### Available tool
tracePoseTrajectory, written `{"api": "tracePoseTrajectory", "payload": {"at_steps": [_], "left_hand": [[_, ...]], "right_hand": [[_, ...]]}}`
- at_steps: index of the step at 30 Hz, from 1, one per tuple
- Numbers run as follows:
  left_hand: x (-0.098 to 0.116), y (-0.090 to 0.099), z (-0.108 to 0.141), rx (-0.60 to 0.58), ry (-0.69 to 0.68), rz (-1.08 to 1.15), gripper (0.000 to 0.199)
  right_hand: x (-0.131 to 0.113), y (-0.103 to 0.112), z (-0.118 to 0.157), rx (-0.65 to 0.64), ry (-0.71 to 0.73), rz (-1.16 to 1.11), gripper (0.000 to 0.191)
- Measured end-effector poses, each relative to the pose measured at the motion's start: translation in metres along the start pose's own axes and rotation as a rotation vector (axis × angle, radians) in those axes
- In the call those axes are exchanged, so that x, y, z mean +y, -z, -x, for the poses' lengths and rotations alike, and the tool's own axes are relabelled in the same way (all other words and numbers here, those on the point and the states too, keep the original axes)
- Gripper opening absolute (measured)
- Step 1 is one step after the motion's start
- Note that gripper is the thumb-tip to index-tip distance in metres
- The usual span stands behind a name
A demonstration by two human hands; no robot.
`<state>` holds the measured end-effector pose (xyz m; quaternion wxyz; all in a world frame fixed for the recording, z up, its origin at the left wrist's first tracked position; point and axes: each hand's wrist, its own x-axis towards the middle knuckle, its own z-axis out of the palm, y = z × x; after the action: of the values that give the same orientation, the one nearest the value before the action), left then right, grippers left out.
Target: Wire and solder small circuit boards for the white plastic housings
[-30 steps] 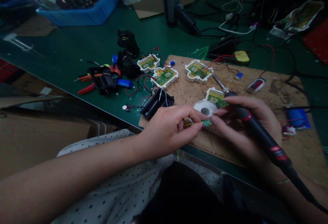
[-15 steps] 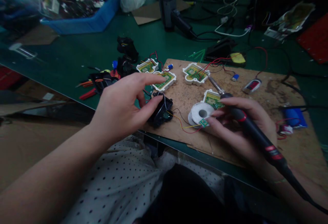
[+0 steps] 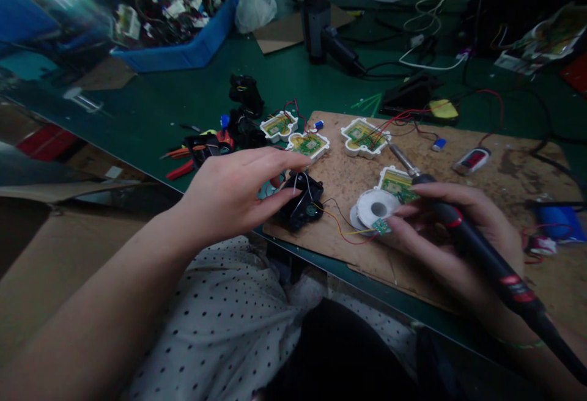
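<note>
My left hand (image 3: 247, 190) is over the black housing (image 3: 300, 208), thumb and index finger apart, the thumb tip at a thin pale wire. My right hand (image 3: 477, 224) holds a soldering iron (image 3: 463, 236) and has its fingertips at a small green circuit board (image 3: 381, 225). That board lies against a white spool (image 3: 367, 205), and thin wires run from it to the black housing. The iron's tip points to a white casing with a board inside (image 3: 364, 137). A similar casing (image 3: 395, 182) is partly hidden behind the spool.
Two more white casings (image 3: 279, 126) (image 3: 316, 145) stand left on the brown board (image 3: 339, 236). Red-handled pliers (image 3: 180, 170) and black parts (image 3: 246, 94) are farther left. A blue bin (image 3: 178, 52), black heat gun (image 3: 316, 28), blue battery (image 3: 559, 222) and red-black meter (image 3: 472, 160) surround them.
The whole view has shifted, so everything appears farther right. My left hand has come down closer to the black housing. My right hand keeps its hold on the iron.
</note>
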<state>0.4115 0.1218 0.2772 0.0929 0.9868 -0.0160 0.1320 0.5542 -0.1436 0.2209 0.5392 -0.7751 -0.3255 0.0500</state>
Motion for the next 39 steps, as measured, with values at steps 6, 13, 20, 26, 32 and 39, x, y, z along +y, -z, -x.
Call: {"api": "tracePoseTrajectory", "payload": {"at_steps": [6,13,20,26,32,39], "left_hand": [[-0.010,-0.001,0.000,0.047,0.002,0.145,0.049],[-0.006,-0.013,-0.003,0.088,-0.205,0.173,0.012],[0.010,-0.022,-0.006,0.100,-0.304,0.024,0.018],[0.012,-0.015,-0.004,0.121,-0.380,-0.044,0.034],[0.014,-0.014,0.001,0.147,-0.314,-0.027,0.035],[0.040,-0.017,-0.005,0.178,-0.101,0.154,0.018]], "right_hand": [[0.003,0.001,0.000,-0.020,0.004,-0.010,0.049],[0.006,0.002,0.001,-0.031,-0.001,-0.008,0.050],[0.007,0.001,-0.001,-0.025,0.020,-0.032,0.062],[0.008,0.002,-0.002,-0.023,0.044,-0.043,0.064],[0.005,0.003,-0.003,-0.041,0.058,-0.012,0.062],[0.004,0.001,-0.003,-0.034,0.077,-0.018,0.063]]}}
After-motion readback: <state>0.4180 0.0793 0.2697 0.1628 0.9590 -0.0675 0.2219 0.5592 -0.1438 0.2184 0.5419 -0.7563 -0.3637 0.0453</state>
